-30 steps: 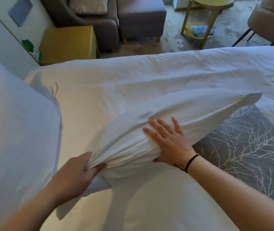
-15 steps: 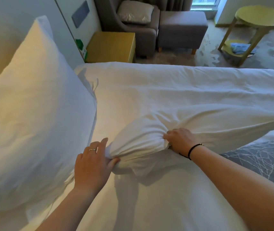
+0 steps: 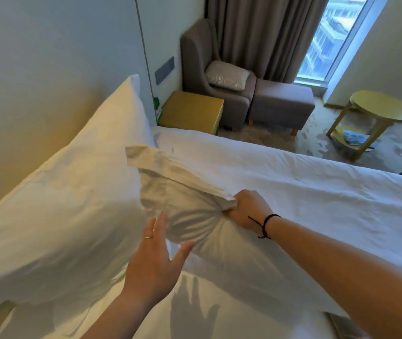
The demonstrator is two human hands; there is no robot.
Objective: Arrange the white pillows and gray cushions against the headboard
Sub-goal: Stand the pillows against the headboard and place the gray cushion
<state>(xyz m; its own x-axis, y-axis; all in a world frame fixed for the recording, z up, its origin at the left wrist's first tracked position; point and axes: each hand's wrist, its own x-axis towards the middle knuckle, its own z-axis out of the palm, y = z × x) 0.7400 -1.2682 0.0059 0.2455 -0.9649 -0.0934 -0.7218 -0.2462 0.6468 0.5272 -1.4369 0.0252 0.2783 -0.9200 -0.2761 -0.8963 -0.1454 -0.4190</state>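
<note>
Two white pillows in play on the bed (image 3: 293,192), whose white duvet spreads wide across the middle and right. Biggest of the pair is the upright pillow (image 3: 67,204), standing on edge against the pale headboard (image 3: 23,106) on the left and glowing warm in the light. Leaning onto its right face is the second pillow (image 3: 185,216), its open flap end pointing up and away, its lower end resting on the duvet.

Beyond the far side of the bed, a gray armchair (image 3: 200,69) sits in the corner with a plastic-wrapped cushion (image 3: 226,74) on its seat (shiny film, hard to read the colour beneath). A matching gray ottoman (image 3: 283,104) stands just beside it, a yellow nightstand (image 3: 192,111) is against the wall near the bed, and a round yellow side table (image 3: 381,111) stands on the right.

Now the hands: the right hand (image 3: 246,209), black cord at the wrist, grips a bunched fistful of the second pillow's case, fabric puckering around the knuckles. The left hand (image 3: 153,260), ring showing, is spread wide with fingers straight, fingertips at the seam between the two pillows, holding nothing.
</note>
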